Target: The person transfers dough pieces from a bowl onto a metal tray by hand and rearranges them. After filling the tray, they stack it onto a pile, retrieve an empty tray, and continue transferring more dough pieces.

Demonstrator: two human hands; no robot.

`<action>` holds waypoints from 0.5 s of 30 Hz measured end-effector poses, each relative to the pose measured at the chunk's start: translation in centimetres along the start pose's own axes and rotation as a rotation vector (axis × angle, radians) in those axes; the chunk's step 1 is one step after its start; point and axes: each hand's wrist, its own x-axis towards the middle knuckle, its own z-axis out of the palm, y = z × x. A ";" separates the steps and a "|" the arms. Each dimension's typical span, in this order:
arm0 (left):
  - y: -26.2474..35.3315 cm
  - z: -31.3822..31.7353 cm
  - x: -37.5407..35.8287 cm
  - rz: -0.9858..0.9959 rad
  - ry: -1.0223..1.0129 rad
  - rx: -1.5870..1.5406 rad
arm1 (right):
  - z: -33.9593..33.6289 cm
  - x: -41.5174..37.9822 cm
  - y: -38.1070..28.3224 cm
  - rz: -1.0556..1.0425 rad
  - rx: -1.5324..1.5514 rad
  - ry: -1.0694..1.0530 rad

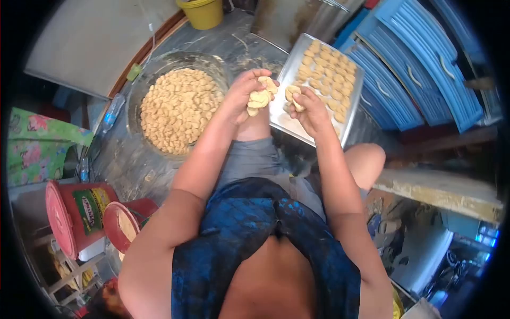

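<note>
Several pale dough pieces are held in my left hand, its fingers curled round them. My right hand grips a smaller bit of dough between thumb and fingers, a short way to the right of the left hand. Both hands are above the near left part of a metal tray, which carries rows of flattened dough pieces on its far and right parts. To the left of my left hand, a wide clear basin holds a large heap of small dough lumps.
A yellow bucket stands at the top. Blue drawers are at the right, beside a wooden ledge. At the lower left are a lidded red bucket and an open red tub. A plastic bottle lies left of the basin.
</note>
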 end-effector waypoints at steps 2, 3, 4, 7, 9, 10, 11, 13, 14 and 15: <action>-1.3 1.3 1.1 -0.056 -0.025 0.012 | -3.6 -1.3 1.4 0.000 -0.162 0.130; -1.8 1.5 1.7 -0.098 -0.032 0.032 | -5.0 -1.6 2.5 0.010 -0.320 0.238; -3.1 1.4 2.7 -0.142 0.011 0.012 | -6.0 -1.6 3.7 0.010 -0.314 0.240; -6.1 0.6 5.0 -0.156 0.020 0.022 | -7.3 -0.4 7.8 -0.042 -0.726 0.320; -7.9 -0.5 5.7 -0.161 0.019 0.067 | -7.4 0.7 9.9 -0.204 -0.997 0.347; -8.7 -0.8 5.8 -0.163 0.081 0.112 | -7.3 1.1 10.3 -0.368 -1.278 0.372; -9.4 -1.2 6.1 -0.162 0.142 0.155 | -7.3 1.3 10.5 -0.373 -1.271 0.377; -9.9 -1.1 6.1 -0.158 0.147 0.208 | -7.4 1.2 10.7 -0.196 -1.241 0.386; -10.1 -1.2 6.1 -0.150 0.156 0.254 | -7.7 1.2 10.5 -0.199 -1.204 0.396; -10.2 -1.2 6.1 -0.143 0.166 0.300 | -7.9 1.1 10.1 -0.198 -1.202 0.393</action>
